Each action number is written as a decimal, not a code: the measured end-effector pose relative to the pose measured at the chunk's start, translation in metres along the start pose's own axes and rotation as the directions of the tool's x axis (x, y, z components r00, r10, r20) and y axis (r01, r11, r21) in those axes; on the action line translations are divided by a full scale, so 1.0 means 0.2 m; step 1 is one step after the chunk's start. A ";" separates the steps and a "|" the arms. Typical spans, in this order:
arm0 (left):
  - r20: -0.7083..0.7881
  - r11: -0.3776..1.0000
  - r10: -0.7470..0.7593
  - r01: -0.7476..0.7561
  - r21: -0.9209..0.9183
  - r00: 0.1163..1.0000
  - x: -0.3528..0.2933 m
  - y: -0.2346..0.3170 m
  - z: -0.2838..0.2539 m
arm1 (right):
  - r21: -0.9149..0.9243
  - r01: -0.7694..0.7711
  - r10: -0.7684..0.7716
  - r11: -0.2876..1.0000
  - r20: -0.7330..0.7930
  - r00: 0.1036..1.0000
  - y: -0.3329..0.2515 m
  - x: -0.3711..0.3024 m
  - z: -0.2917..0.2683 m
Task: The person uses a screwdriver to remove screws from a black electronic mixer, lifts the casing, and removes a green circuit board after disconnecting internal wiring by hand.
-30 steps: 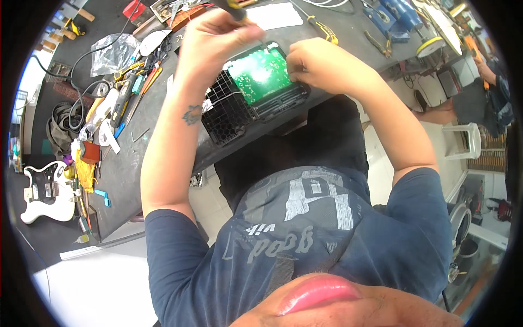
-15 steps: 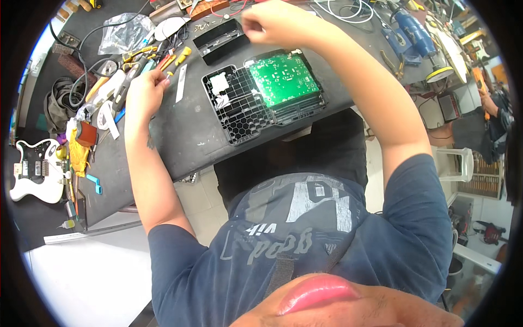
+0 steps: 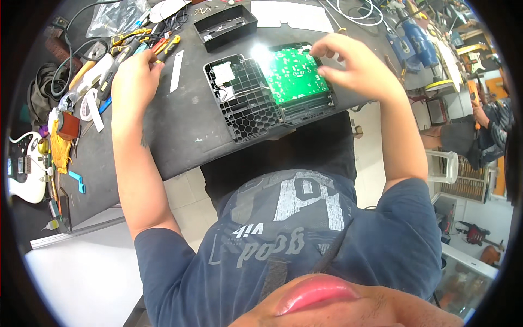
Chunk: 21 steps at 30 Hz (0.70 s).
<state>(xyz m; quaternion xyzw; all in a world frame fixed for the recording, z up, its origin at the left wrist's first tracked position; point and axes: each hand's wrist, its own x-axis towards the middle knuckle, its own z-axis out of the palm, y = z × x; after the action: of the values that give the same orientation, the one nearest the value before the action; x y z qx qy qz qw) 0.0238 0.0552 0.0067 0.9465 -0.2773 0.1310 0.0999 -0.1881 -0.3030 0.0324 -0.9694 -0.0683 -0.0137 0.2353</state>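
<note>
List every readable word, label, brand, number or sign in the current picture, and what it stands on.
Shirt: large pale letters and smaller words, partly legible; wording not copied here.
Circuit board: pale marks, too small to read.
White strip: no legible marks.

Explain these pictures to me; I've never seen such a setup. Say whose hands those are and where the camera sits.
No robot here: a person works with two bare hands. The camera is the left of two fisheye ones worn on that person's head, looking down, so straight edges bend near the rim. On the dark bench lies a black plastic housing carrying a green circuit board; beyond it are an open black box and a white sheet. The right hand is by the board's right edge, thumb and fingers apart, nothing visible between them. The left hand is at the pile of tools; whether it grips one is too unclear to tell.
</note>
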 end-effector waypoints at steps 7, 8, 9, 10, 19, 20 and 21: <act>0.013 0.709 0.335 -0.243 -0.661 0.942 -0.05 0.18 0.01 | 0.214 0.108 -0.077 0.971 -0.147 0.986 0.05 -0.25 0.16; 0.077 0.687 0.393 -0.237 -0.686 0.916 -0.07 0.20 0.02 | 0.216 0.106 -0.073 0.971 -0.154 0.985 0.06 -0.27 0.18; 0.028 0.667 0.491 -0.356 -0.655 0.871 -0.08 0.25 0.02 | 0.272 0.077 -0.034 0.959 -0.161 0.986 0.07 -0.28 0.21; -0.015 0.635 0.581 -0.466 -0.616 0.814 -0.10 0.29 0.01 | 0.329 0.051 0.003 0.943 -0.163 0.987 0.08 -0.29 0.25; 0.064 0.727 0.641 -0.579 -0.369 0.765 -0.22 0.52 -0.01 | 0.428 0.028 0.083 0.904 -0.239 0.967 0.10 -0.29 0.35; 0.066 0.736 0.634 -0.575 -0.357 0.771 -0.22 0.53 0.00 | 0.512 0.058 0.087 0.857 -0.254 0.963 0.10 -0.29 0.35; 0.068 0.745 0.626 -0.571 -0.345 0.777 -0.22 0.54 0.00 | 0.591 0.088 0.091 0.802 -0.267 0.959 0.10 -0.28 0.36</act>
<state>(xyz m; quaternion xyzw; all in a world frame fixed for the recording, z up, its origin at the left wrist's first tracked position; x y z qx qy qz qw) -0.0718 -0.0115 0.0048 0.7872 -0.5916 0.0262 0.1719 -0.2419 -0.2955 -0.0437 -0.8337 -0.0340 -0.1294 0.5357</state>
